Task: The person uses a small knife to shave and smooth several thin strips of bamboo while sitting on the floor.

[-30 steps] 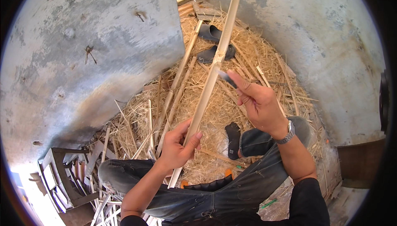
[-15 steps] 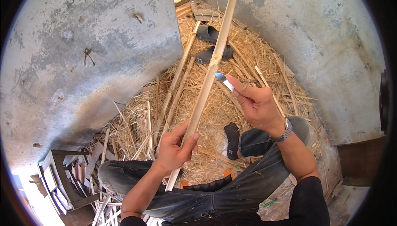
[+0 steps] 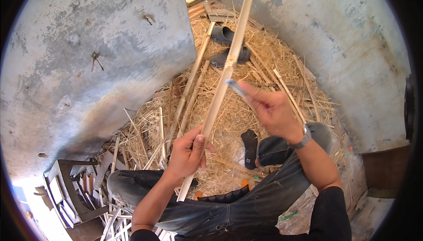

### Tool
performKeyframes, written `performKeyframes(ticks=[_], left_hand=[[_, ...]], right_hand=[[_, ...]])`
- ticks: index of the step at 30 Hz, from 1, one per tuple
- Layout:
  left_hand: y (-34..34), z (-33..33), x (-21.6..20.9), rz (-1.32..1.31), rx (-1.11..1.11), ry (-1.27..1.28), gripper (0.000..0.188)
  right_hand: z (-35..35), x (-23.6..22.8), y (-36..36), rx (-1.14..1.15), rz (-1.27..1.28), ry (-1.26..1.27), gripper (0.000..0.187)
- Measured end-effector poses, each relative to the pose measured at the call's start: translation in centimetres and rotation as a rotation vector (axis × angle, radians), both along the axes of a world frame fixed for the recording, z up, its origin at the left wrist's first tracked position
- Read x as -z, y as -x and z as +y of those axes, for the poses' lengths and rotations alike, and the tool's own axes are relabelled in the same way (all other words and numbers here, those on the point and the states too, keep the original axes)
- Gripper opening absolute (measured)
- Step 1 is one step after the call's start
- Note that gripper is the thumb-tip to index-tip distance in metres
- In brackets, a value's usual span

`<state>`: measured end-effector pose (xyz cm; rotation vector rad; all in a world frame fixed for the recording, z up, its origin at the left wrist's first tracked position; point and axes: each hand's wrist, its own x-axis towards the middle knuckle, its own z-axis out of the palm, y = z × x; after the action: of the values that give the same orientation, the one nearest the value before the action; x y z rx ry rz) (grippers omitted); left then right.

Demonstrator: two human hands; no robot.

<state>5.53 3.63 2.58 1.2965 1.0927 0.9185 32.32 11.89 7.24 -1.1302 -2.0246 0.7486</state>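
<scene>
A long split bamboo strip (image 3: 217, 100) slants up and away in front of me, its near end above my lap. My left hand (image 3: 187, 155) is wrapped round its lower part, thumb on top. A rough node ring (image 3: 231, 61) shows about midway along it. My right hand (image 3: 275, 113), with a metal watch on the wrist, grips a small knife (image 3: 236, 87); its handle is mostly hidden in the fist. The blade is smeared by motion. Its tip lies at the strip's right edge just below the node; I cannot tell whether it touches.
Straw-like shavings (image 3: 229, 122) and loose bamboo strips (image 3: 190, 91) cover the floor between two grey walls. Dark slippers (image 3: 224, 58) lie beyond the strip. A dark frame (image 3: 75, 188) holding strips stands at the lower left. A black-and-orange object (image 3: 224, 195) lies by my lap.
The knife has tilted and blurred, its tip shifting slightly left and down. My left thumb has moved a little up along the strip, which stays nearly in place.
</scene>
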Motion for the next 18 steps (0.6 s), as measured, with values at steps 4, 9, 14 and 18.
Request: performKeyframes(ticks=[4, 9, 14, 18], left_hand=[[0.0, 0.3, 0.4, 0.037, -0.04, -0.049, 0.049], [0.2, 0.4, 1.2, 0.006, -0.06, -0.093, 0.05], [0.5, 0.9, 1.3, 0.058, -0.077, -0.168, 0.049], [0.2, 0.9, 1.1, -0.008, -0.103, -0.156, 0.048]], right_hand=[[-1.4, 1.0, 0.9, -0.075, -0.007, -0.036, 0.045], [-1.5, 1.5, 1.5, -0.045, 0.048, -0.026, 0.051], [-3.2, 2.3, 2.4, -0.154, -0.034, -0.069, 0.046], [-2.2, 1.9, 2.3, -0.04, 0.051, -0.029, 0.045]])
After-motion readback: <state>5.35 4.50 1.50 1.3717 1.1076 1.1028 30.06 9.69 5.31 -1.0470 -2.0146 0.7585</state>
